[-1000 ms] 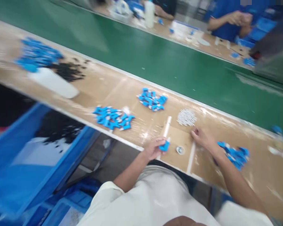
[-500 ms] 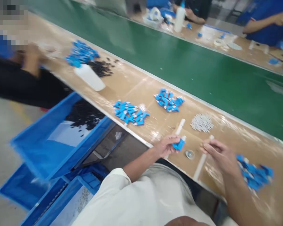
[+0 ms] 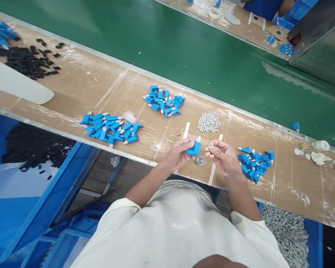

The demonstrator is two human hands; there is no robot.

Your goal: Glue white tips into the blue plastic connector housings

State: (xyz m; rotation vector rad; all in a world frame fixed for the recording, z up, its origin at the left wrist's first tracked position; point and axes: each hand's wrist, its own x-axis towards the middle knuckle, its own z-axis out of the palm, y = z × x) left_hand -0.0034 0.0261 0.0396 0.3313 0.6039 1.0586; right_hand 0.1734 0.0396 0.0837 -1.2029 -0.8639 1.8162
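My left hand [image 3: 181, 153] is closed on a blue plastic part [image 3: 194, 149] with a white tip pointing up. Close by on the right, my right hand [image 3: 222, 154] pinches a small greyish piece [image 3: 209, 147] between thumb and fingers, a short gap away from the blue part. Below and between the hands sits a small round dish [image 3: 201, 160] on the table. Beyond them lies a pile of small grey-white pieces [image 3: 209, 122]. To the right of my right hand is a heap of blue parts [image 3: 255, 163].
More blue parts lie in two heaps, one nearer [image 3: 108, 128] and one farther [image 3: 164, 100]. Black pieces [image 3: 28, 61] and a white scoop-like object [image 3: 19, 82] are at left. A green conveyor belt [image 3: 156, 44] runs behind the table. Blue bins [image 3: 44, 208] stand below.
The view has swung to the right and steadied. My right hand has come closer to the blue part in my left hand, now pinching a small piece.
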